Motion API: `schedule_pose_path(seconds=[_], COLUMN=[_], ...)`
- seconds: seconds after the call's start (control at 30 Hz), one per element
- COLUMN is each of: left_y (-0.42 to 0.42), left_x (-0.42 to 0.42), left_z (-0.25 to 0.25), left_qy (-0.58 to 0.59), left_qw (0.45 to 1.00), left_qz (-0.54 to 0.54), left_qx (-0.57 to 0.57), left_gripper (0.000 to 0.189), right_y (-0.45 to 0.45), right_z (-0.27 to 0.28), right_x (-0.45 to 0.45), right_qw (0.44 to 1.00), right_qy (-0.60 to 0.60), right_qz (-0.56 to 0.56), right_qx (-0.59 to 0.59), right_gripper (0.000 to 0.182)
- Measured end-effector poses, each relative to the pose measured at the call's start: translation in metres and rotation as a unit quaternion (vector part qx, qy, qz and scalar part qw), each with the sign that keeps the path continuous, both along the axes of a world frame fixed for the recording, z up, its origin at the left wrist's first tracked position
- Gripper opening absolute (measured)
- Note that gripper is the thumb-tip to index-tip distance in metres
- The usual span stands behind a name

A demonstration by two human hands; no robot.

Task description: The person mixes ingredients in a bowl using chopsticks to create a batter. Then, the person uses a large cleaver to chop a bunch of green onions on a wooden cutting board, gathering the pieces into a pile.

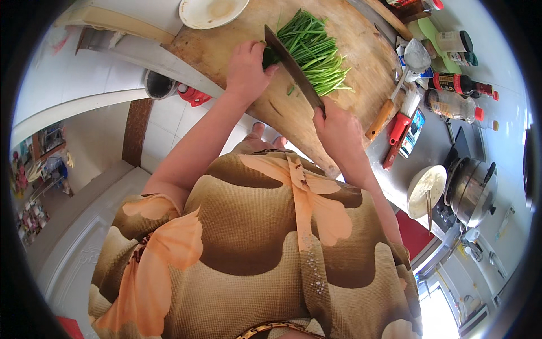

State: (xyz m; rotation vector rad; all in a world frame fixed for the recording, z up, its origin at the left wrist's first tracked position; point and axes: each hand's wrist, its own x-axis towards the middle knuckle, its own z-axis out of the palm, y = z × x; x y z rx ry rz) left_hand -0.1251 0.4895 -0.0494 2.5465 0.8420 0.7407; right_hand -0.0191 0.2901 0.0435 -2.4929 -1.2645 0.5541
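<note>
My right hand (341, 129) is closed around the handle of a kitchen knife (294, 70), whose dark blade slants up and left over a wooden cutting board (360, 68). A pile of chopped green stalks, perhaps garlic chives (313, 51), lies along the blade's right side. At the blade's left side, my left hand (250, 70) has its fingertips on dark green leaf ends, partly hidden by the fingers and the blade. A few small green bits lie on the board below the blade.
A white plate (214, 12) sits at the board's top left. Right of the board are a ladle (398, 91), a red-handled brush (404, 116), a phone (412, 133), sauce bottles (461, 84) and jars. A bowl with chopsticks (425, 186) stands near a steel pot (472, 193).
</note>
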Motion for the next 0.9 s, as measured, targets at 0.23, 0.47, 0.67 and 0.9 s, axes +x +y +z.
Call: schedule_pose_path(seconds=[0.23,0.47,0.67,0.9], left_y=[0.001,0.001,-0.003,0.042], left_x=[0.002,0.009,-0.004,0.0], left_z=[-0.003,-0.001,-0.003,-0.019], left_qy=[-0.029,-0.017,-0.02,-0.073], left_qw=[0.999,0.998,0.999,0.997], left_qz=[-0.037,-0.052,-0.031,0.02], left_qx=[-0.004,-0.006,-0.032,0.018], left_gripper=[0.019,0.011,0.007,0.006], right_y=[0.009,0.02,0.02,-0.039], right_z=[0.002,-0.014,-0.01,-0.004], right_x=[0.006,0.003,0.001,-0.003], right_qw=[0.998,0.998,0.998,0.995], right_qy=[0.018,0.018,0.024,0.088], right_qz=[-0.007,-0.004,0.001,-0.032], right_qx=[-0.066,-0.065,-0.065,-0.015], right_gripper=[0.02,0.02,0.019,0.023])
